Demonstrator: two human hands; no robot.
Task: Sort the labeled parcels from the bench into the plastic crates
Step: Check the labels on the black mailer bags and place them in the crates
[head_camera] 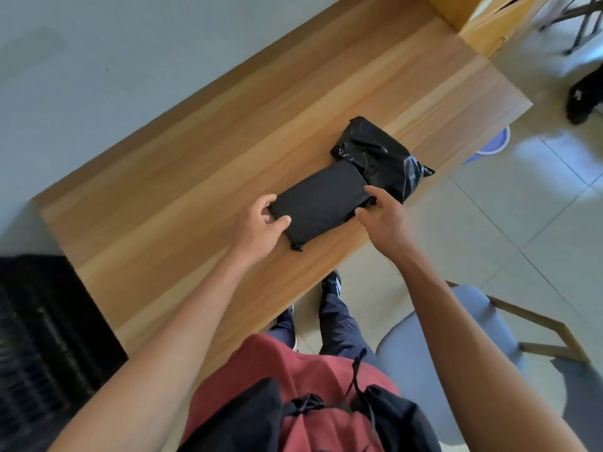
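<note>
You stand at a wooden bench [182, 177] with both hands on a flat black parcel [321, 203] that lies near the bench's front edge. Your left hand [261, 225] grasps its near-left end: the thumb lies curled over the top face and the fingers wrap the end edge. Your right hand [383, 212] grasps the opposite end, with the fingers bent onto the parcel's top and side at the corner. Whether the parcel rests on the wood or is just clear of it cannot be told.

A second parcel [380, 156], bulkier and wrapped in glossy, crinkled black plastic, sits on the bench just behind the flat one; the two touch or overlap at the flat parcel's far end. No label shows on either one.

A dark slatted crate [42, 324] stands at the left, beside the bench's end and below its level. A grey chair [456, 327] with wooden legs stands to your right on the tiled floor [509, 223]. A pale blue stool [494, 141] peeps out beyond the bench's right edge. You wear a red shirt [313, 370], with black straps across the chest.
</note>
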